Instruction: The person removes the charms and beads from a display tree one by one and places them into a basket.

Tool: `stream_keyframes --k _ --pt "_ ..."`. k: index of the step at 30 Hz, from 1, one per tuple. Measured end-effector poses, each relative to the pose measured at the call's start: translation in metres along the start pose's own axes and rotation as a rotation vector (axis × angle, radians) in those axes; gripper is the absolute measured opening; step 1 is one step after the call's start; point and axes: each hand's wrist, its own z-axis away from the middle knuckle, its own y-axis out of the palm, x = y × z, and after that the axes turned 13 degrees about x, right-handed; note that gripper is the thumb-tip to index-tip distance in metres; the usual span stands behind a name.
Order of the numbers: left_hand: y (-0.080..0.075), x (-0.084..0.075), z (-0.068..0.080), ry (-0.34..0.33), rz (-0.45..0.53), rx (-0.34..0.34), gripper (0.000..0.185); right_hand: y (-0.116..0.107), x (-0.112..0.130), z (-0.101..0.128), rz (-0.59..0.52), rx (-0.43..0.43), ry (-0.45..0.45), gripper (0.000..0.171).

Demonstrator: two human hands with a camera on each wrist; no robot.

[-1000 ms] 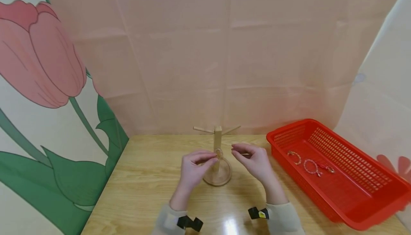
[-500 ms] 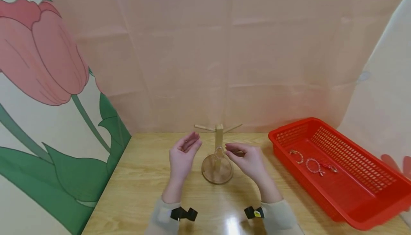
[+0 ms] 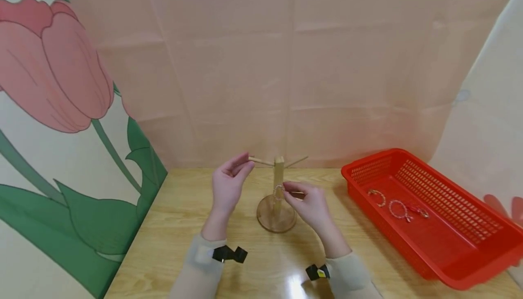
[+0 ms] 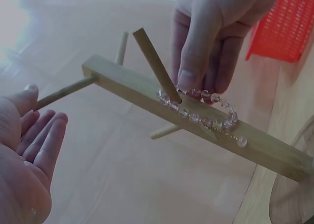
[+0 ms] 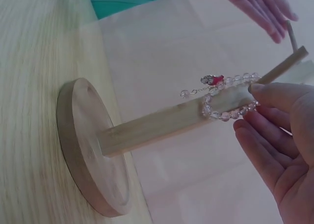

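Note:
A wooden peg stand [image 3: 278, 176] rises from a round base [image 3: 276, 219] on the table. A bracelet of clear beads [image 4: 206, 117] hangs on a lower peg against the post, also in the right wrist view as the bracelet [image 5: 228, 104]. My right hand [image 3: 288, 189] reaches in from the right, its fairly straight fingertips [image 4: 189, 79] touching the beads and the peg. My left hand [image 3: 244, 161] is raised beside the tip of the upper left peg [image 3: 257, 160], palm open and holding nothing.
A red plastic basket [image 3: 457, 253] sits at the right of the table with three bracelets [image 3: 398, 211] inside. A pink cloth backdrop hangs behind, and a tulip panel stands at the left. The table's left edge runs close to that panel.
My left hand let go near the post and rose up and left with its fingers opening. My right hand slid left to the bracelet, which now hangs on the peg.

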Motion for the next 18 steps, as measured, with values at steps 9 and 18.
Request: stream_keyframes --k 9,18 --pt "0.0046 0.0026 -0.0064 0.024 0.097 -0.005 0.019 0.0029 0.0018 -0.0012 0.059 -0.035 -0.017 0.023" --pt "0.0056 0.0022 -0.0072 -0.004 0.154 0.007 0.022 0.0058 0.004 -0.0029 0.113 -0.063 -0.031 0.018"
